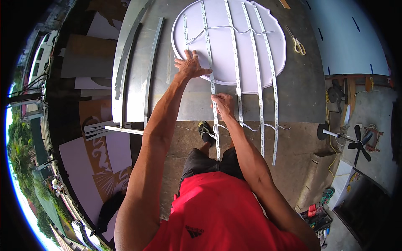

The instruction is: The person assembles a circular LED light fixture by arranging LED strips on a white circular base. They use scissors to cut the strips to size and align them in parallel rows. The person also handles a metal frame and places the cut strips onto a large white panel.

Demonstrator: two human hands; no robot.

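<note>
A round white panel (224,46) with a raised rim lies on the metal-topped table. Several long white LED strips (231,31) run across it side by side, joined by thin white wires (247,125), and their near ends hang past the table's front edge. My left hand (191,66) is spread at the panel's left rim, its thumb on the second strip from the left. Just nearer to me, my right hand (224,104) pinches that same LED strip between thumb and fingers. The shortest strip (185,31) lies beyond my left hand.
Two long metal bars (153,67) lie on the table (176,106) to the left. Scissors with pale handles (299,47) rest right of the panel. A large pale blue sheet (347,37) is at the far right. A black-bladed fan (358,144) stands on the floor, right.
</note>
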